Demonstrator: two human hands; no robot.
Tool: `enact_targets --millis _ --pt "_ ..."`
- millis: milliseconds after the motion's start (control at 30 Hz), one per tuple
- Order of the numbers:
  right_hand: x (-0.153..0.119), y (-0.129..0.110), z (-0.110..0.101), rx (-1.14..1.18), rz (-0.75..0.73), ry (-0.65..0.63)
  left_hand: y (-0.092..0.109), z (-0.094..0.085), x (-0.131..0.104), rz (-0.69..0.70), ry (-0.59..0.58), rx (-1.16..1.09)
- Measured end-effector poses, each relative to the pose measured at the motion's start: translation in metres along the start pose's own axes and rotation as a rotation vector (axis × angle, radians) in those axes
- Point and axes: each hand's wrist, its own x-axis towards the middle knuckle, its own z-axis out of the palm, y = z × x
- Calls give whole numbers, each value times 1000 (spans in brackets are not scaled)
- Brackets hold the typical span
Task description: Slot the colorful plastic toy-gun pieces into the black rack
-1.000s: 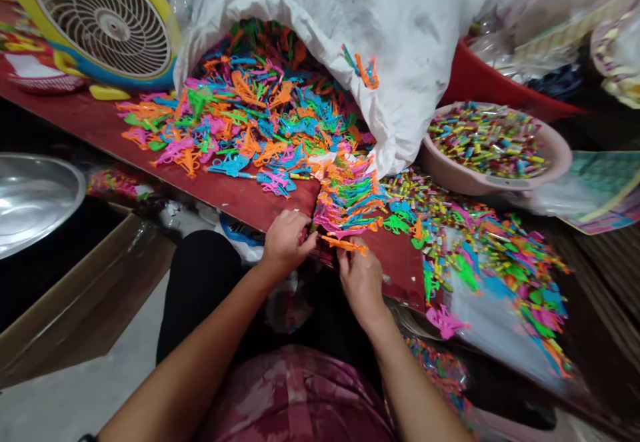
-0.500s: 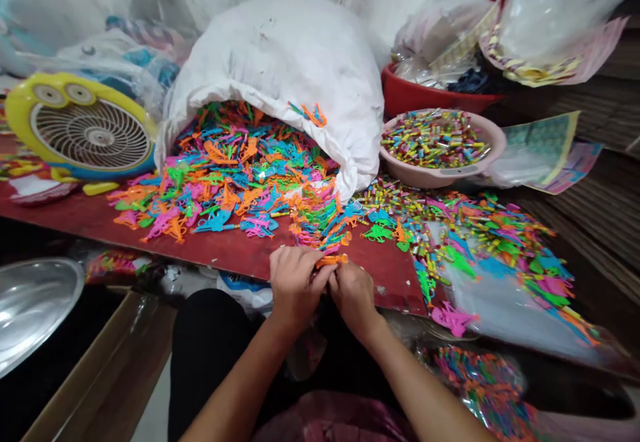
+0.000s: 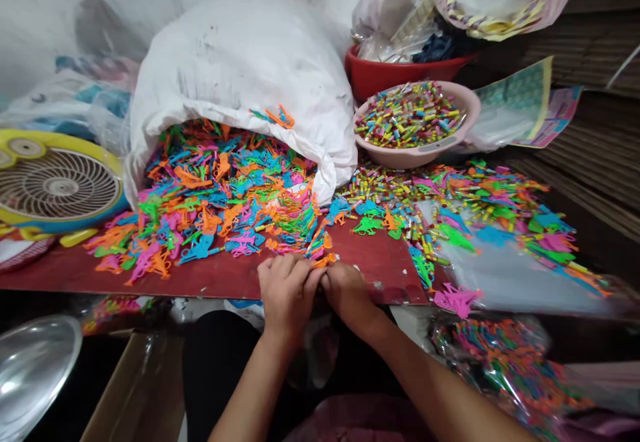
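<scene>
At the far left a metal basin (image 3: pixel 37 375) sits lower than the red bench (image 3: pixel 90 275), on which a yellow and blue fan (image 3: pixel 63 185) stands. Next to it a white sack (image 3: pixel 240 55) lies open toward the person, a heap of bright plastic pieces (image 3: pixel 200 219) spilling from its mouth; close in front of the hands, more pieces lie in an overlapping row (image 3: pixel 300 225). The left hand (image 3: pixel 286 295) is at the bench edge, back up, fingers bent and thumb toward the other hand; whether it grips anything cannot be told. An orange piece (image 3: pixel 326 261) shows at the meeting fingertips, and the work in hand looks like close fingertip handling of it. Moving it further would call for a light, steady pinch, since its neighbours lie so near. The right hand (image 3: pixel 350 295) appears closed on the piece, knuckles up and fingers curled inward, its forearm slanting in from the lower right. Beyond, a pink basin (image 3: pixel 407 157) holds small coloured cylinders (image 3: pixel 410 115), with a red basin (image 3: pixel 400 77) behind it. Farther right, loose pieces lie on and around a clear plastic sheet (image 3: pixel 520 282), above bagged pieces (image 3: pixel 530 369).
</scene>
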Motion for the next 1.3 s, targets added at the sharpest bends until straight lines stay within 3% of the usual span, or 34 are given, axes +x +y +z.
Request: enact_targets --millis 167,267,433,500,633,767,867,1300 --pt "2 -7 -9 -33 68 -115 2 -1 3 39 -22 56" --pt "-3 -8 -12 6 53 -89 3 1 -7 17 -18 42" --pt "-4 11 -12 242 -8 -10 1 -6 -28 1 209 -25" --pt "3 22 -12 375 -55 68 4 -15 -24 27 223 12" --pt "24 31 -10 577 -174 228 12 -25 11 71 96 -29" --pt "34 26 -6 692 -305 264 16 -20 51 0 -121 -112" --pt "33 21 -5 653 -311 326 14 -15 68 -53 -201 -143" --pt "21 11 -7 361 -240 262 10 -10 59 1 -209 -119"
